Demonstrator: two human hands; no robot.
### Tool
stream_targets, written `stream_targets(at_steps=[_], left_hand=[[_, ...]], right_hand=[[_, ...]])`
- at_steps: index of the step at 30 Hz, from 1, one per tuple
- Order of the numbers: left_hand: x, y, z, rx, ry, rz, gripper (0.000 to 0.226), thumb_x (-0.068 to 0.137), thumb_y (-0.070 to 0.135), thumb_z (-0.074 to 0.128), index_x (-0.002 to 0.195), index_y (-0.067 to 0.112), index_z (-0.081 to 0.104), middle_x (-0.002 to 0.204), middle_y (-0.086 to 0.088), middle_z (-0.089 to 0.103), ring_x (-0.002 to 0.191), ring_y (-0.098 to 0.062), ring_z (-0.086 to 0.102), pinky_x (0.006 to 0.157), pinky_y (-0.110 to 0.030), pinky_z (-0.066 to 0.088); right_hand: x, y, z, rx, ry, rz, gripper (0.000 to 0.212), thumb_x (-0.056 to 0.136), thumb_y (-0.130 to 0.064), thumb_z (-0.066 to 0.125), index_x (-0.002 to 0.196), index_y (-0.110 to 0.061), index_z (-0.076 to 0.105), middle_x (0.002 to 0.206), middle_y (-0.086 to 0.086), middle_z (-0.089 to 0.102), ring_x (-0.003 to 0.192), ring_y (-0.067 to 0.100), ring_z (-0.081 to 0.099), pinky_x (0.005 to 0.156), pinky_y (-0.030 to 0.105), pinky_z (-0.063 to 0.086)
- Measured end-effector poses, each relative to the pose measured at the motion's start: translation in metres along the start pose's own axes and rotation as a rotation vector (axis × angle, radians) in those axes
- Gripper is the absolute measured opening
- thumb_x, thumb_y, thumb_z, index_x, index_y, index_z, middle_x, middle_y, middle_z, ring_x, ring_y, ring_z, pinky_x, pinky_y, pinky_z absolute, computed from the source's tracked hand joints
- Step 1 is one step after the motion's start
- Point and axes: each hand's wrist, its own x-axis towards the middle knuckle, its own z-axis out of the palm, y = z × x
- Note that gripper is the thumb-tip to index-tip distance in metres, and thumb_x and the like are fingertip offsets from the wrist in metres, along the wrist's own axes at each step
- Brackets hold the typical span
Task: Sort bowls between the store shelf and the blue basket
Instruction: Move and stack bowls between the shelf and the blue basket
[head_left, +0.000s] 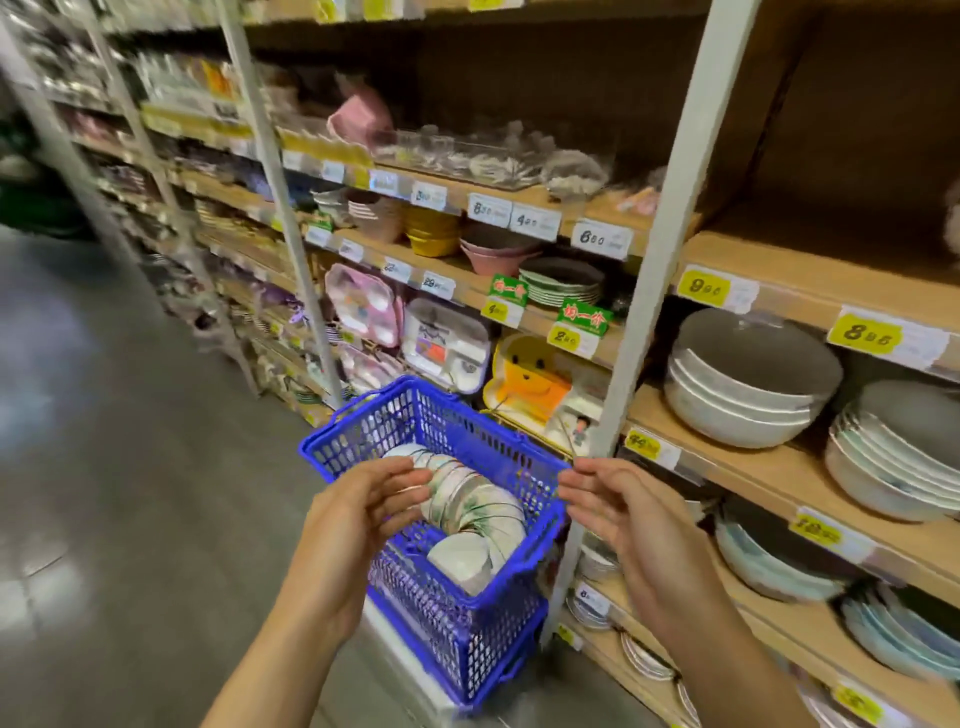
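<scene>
The bowls (467, 499) lie in the basket (457, 644) as a stack tipped on its side. Its long axis runs from the far left corner toward the near right wall. One more bowl (462, 561) lies just beside the stack's near end.

The left hand (358, 514) is the nearer one. Its grip is spread, fingers loosely fanned and pointing right, in front of the stack's far end. Whether they touch the rims cannot be told, because the frame is blurred. The right hand (623, 514) hovers at the basket's right rim. Its grip is also spread and holds nothing. The stack lies between the two palms, somewhat closer to the left.

The shelf (769, 467) rises to the right of the basket, so a lifted stack would likely travel rightward. A pale post (639, 332) stands just behind the right hand, between the basket and the shelf bay. That bay already carries grey bowls (753, 379), with more stacks beside and below them. The basket's high mesh walls mean the stack probably has to come up before it goes sideways.
</scene>
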Motion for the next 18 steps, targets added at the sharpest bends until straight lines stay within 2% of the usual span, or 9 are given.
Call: stream_targets(at_steps=[5, 9, 14, 18], left_hand=[[0.028, 0.029, -0.077, 0.063, 0.031, 0.003, 0.024, 0.093, 0.010, 0.045, 0.098, 0.003, 0.067, 0.092, -0.015, 0.075, 0.076, -0.019, 0.071, 0.079, -0.034, 0.054], [0.049, 0.041, -0.123, 0.096, 0.027, -0.024, 0.024, 0.093, 0.009, 0.045, 0.100, 0.002, 0.067, 0.092, -0.015, 0.075, 0.076, -0.020, 0.071, 0.077, -0.032, 0.055], [0.082, 0.050, -0.144, 0.118, 0.005, -0.081, 0.021, 0.091, 0.008, 0.049, 0.095, 0.004, 0.068, 0.090, -0.015, 0.075, 0.074, -0.019, 0.070, 0.080, -0.035, 0.053], [0.126, 0.053, -0.141, 0.153, -0.023, -0.112, 0.021, 0.090, 0.007, 0.048, 0.092, 0.005, 0.069, 0.087, -0.014, 0.075, 0.072, -0.019, 0.069, 0.077, -0.033, 0.054]], right_hand=[[0.011, 0.036, 0.080, 0.017, -0.040, 0.071, 0.024, 0.097, -0.004, 0.045, 0.093, -0.002, 0.069, 0.089, 0.018, 0.075, 0.082, 0.025, 0.074, 0.079, 0.034, 0.055], [0.019, 0.060, 0.123, 0.016, -0.015, 0.090, 0.024, 0.096, -0.005, 0.046, 0.092, -0.003, 0.069, 0.086, 0.016, 0.075, 0.082, 0.025, 0.073, 0.076, 0.031, 0.058], [0.035, 0.073, 0.152, -0.025, 0.014, 0.114, 0.022, 0.095, -0.008, 0.049, 0.094, -0.003, 0.070, 0.093, 0.016, 0.075, 0.092, 0.029, 0.072, 0.089, 0.038, 0.053], [0.065, 0.080, 0.166, -0.045, 0.050, 0.134, 0.021, 0.096, -0.010, 0.050, 0.096, -0.003, 0.070, 0.094, 0.016, 0.075, 0.091, 0.027, 0.072, 0.086, 0.035, 0.055]])
